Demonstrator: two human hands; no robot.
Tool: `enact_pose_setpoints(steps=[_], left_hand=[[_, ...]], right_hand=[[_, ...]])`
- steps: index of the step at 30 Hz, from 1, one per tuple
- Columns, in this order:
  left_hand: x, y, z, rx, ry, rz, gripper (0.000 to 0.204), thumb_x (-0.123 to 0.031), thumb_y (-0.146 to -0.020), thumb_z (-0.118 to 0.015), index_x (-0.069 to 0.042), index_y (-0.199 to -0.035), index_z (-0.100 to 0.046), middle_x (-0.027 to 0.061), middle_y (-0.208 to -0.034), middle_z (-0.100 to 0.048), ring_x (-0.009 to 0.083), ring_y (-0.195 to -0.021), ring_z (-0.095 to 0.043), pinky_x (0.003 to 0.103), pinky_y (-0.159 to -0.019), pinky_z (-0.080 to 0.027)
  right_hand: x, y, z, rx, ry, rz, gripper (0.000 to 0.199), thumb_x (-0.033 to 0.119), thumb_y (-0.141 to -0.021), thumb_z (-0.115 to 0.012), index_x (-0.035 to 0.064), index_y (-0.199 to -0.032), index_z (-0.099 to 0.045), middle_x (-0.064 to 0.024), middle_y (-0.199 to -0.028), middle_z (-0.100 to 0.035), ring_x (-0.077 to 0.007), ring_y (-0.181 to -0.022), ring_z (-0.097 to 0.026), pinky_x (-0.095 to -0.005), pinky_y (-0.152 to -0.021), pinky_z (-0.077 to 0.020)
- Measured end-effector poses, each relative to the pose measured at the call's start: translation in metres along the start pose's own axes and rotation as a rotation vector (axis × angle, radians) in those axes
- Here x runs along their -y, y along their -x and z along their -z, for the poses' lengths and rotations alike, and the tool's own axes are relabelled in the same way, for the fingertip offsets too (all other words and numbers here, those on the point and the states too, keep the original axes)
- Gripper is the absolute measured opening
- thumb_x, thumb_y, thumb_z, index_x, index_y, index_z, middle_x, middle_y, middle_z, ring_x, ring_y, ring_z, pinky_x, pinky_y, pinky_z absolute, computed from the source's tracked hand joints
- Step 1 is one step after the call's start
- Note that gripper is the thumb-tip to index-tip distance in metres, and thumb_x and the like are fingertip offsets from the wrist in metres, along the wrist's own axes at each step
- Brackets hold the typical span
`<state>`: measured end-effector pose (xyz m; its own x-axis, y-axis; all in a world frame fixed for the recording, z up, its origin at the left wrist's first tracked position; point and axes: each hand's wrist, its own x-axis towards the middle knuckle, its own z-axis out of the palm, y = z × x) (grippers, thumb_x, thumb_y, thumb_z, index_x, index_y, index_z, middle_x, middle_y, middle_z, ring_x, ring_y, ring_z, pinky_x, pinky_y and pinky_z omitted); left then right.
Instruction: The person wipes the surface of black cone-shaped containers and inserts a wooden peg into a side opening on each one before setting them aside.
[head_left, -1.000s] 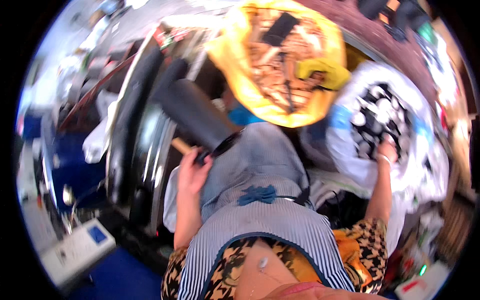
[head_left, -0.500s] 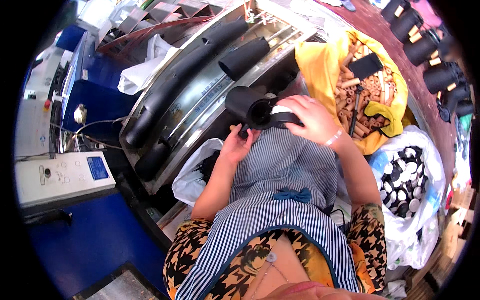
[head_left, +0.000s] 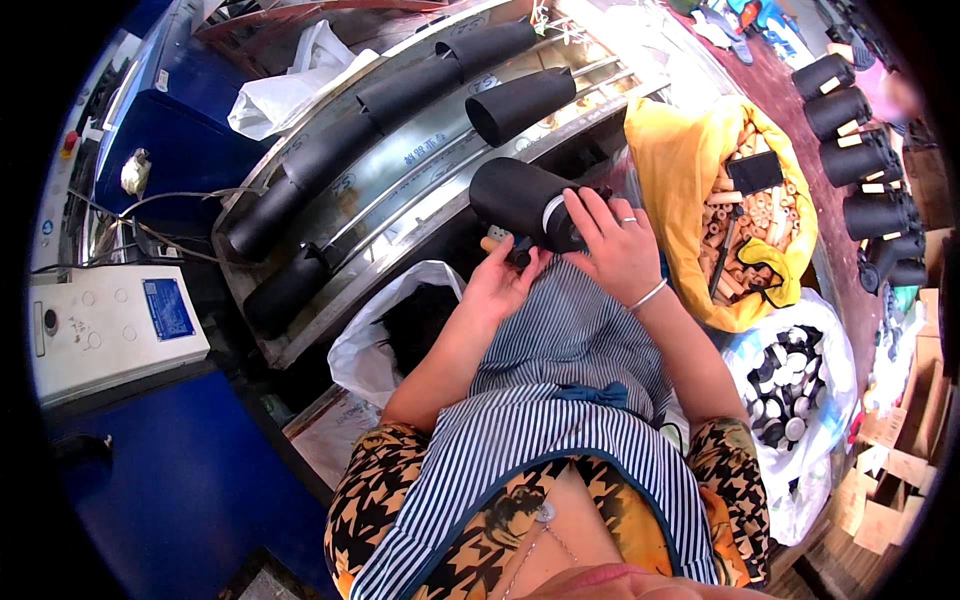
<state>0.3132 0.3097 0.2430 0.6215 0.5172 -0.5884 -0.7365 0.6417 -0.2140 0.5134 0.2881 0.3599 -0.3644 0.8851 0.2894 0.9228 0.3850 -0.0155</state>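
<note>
Holding a matte-black cylinder (head_left: 512, 192) by the striped apron (head_left: 560, 330).
Pinching a wood-tipped black piece (head_left: 519, 255) in half-closed left hand (head_left: 500, 287), curving right hand (head_left: 615, 245) over the white-edged end (head_left: 552, 216); can't make out the covered part.

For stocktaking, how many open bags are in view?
3: yellow bag of tan cylinders, right; white plastic bag of black-and-white caps below it; white plastic bag by the left forearm. Some may be hidden.
</note>
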Motion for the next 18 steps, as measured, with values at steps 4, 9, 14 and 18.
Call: enact_pose_setpoints(steps=[4,9,14,18], left_hand=[[0.003,-0.001,-0.003,0.009,-0.029,-0.05,0.041,-0.02,-0.099,-0.056,0.006,-0.13,-0.047,0.0252,-0.133,-0.045,0.039,-0.12,-0.047,0.029,-0.088,-0.059],[0.01,-0.002,-0.001,0.031,-0.046,-0.058,0.039,-0.018,-0.099,-0.054,0.006,-0.129,-0.047,0.0255,-0.132,-0.047,0.04,-0.119,-0.048,0.031,-0.088,-0.058],[0.012,-0.005,0.0,-0.027,-0.037,-0.038,0.04,-0.019,-0.1,-0.053,0.007,-0.129,-0.046,0.0263,-0.129,-0.047,0.0387,-0.117,-0.049,0.03,-0.088,-0.058],[0.012,-0.006,-0.003,-0.077,-0.016,-0.039,0.035,-0.019,-0.099,-0.056,0.01,-0.118,-0.051,0.0226,-0.118,-0.056,0.0384,-0.105,-0.059,0.033,-0.083,-0.061]], right_hand=[[-0.007,-0.006,0.0,-0.009,0.125,0.146,0.07,0.033,-0.071,-0.074,0.0107,-0.134,-0.052,-0.0096,-0.124,-0.056,-0.0269,-0.098,-0.056,-0.0367,-0.081,-0.0486],[-0.009,-0.012,0.006,0.166,-0.006,0.113,0.074,0.021,-0.069,-0.076,0.0117,-0.137,-0.048,-0.0112,-0.13,-0.05,-0.0286,-0.097,-0.056,-0.0384,-0.083,-0.0517],[-0.014,-0.008,-0.001,0.17,-0.093,0.057,0.086,0.035,-0.069,-0.077,0.0159,-0.145,-0.041,-0.0118,-0.13,-0.049,-0.0292,-0.097,-0.056,-0.0371,-0.082,-0.0515],[-0.006,-0.004,0.003,0.003,0.221,0.019,0.089,0.054,-0.076,-0.067,0.0138,-0.149,-0.036,-0.0132,-0.119,-0.056,-0.0286,-0.093,-0.057,-0.0352,-0.074,-0.0505]])
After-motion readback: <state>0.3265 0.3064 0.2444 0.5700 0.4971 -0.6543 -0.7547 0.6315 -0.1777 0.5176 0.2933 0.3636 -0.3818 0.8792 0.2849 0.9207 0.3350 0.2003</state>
